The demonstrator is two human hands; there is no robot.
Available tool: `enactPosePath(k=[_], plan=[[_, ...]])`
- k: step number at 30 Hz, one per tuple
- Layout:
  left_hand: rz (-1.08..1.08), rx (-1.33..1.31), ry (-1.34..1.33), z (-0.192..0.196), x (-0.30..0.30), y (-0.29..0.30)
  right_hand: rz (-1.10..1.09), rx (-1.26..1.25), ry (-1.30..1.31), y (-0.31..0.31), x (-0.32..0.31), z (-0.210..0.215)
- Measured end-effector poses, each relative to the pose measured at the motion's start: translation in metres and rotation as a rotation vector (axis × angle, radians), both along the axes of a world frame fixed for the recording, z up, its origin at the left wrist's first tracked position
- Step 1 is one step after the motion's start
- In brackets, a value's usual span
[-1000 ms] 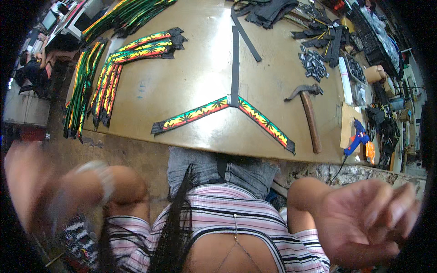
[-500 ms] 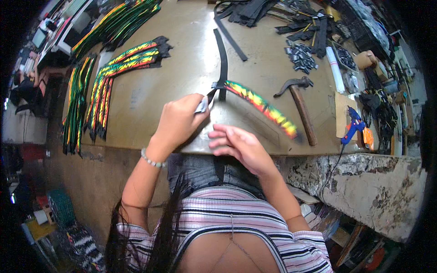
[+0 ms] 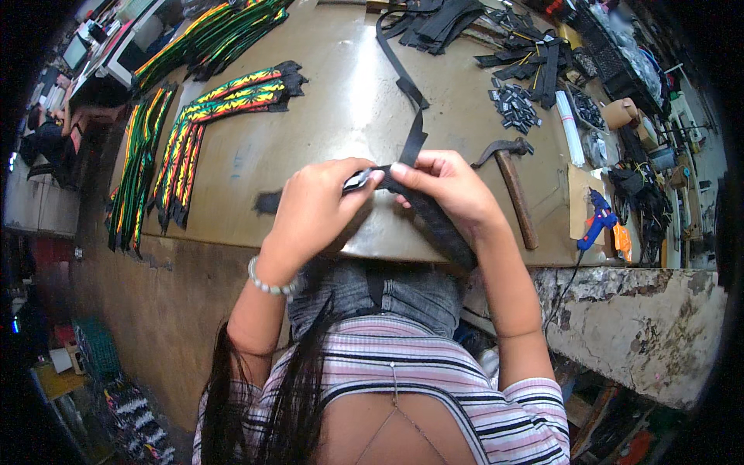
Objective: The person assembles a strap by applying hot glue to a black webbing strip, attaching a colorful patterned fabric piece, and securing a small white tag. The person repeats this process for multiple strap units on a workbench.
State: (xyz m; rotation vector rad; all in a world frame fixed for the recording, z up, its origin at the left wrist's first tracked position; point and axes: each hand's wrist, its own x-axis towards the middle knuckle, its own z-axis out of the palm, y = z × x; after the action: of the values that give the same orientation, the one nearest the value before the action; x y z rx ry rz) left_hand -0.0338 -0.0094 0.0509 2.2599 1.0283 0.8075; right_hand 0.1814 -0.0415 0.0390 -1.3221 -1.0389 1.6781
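In front of me at the table's near edge, both hands meet at one end of a black fabric strap [image 3: 440, 225]. My left hand [image 3: 314, 201], with a beaded bracelet on the wrist, is closed, thumb and fingers pinching the strap's end. A small silvery-white piece [image 3: 356, 182] shows between those fingers; its kind is unclear. My right hand [image 3: 453, 190] pinches the same strap beside it, thumb on top. The strap's dark face shows, slanting down under my right hand. A long narrow black webbing band [image 3: 411, 143] runs from the far side of the table to my right fingers.
A hammer [image 3: 515, 198] lies to the right, then a blue glue gun [image 3: 597, 221] on cardboard. Small dark pieces [image 3: 514, 106] and black strips [image 3: 442, 23] lie farther back. Bundles of multicoloured straps [image 3: 174, 163] lie left. A dark scrap [image 3: 267, 203] is beside my left hand.
My right hand has come up from open and away to grip the strap beside my left. The strap, colourful side showing before, now shows black. The webbing band has shifted toward my right hand.
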Motion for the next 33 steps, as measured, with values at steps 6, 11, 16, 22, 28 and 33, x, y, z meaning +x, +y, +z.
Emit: enactPosePath(k=[6,11,16,22,28,33], plan=[[-0.123,-0.492,-0.268,0.007,-0.008,-0.008,-0.070,0.135,0.072,0.014,0.007,-0.019],[-1.487,-0.493,-0.766,0.095,-0.074,-0.046,-0.003,0.208,-0.456,0.021,0.007,-0.045],[-1.495,0.429,-0.937,0.156,-0.153,-0.091,-0.135,0.318,-0.247,0.019,0.004,-0.065],[-0.544,0.457,-1.727,0.130,-0.307,-0.107,-0.091,0.272,-0.041,0.019,0.006,-0.061],[-0.253,-0.251,-1.481,0.064,-0.174,-0.009,-0.039,0.213,0.057,0.021,0.007,-0.042],[-0.008,-0.139,0.064,-0.037,-0.006,0.002,-0.044,0.157,0.149,0.017,0.011,-0.055]])
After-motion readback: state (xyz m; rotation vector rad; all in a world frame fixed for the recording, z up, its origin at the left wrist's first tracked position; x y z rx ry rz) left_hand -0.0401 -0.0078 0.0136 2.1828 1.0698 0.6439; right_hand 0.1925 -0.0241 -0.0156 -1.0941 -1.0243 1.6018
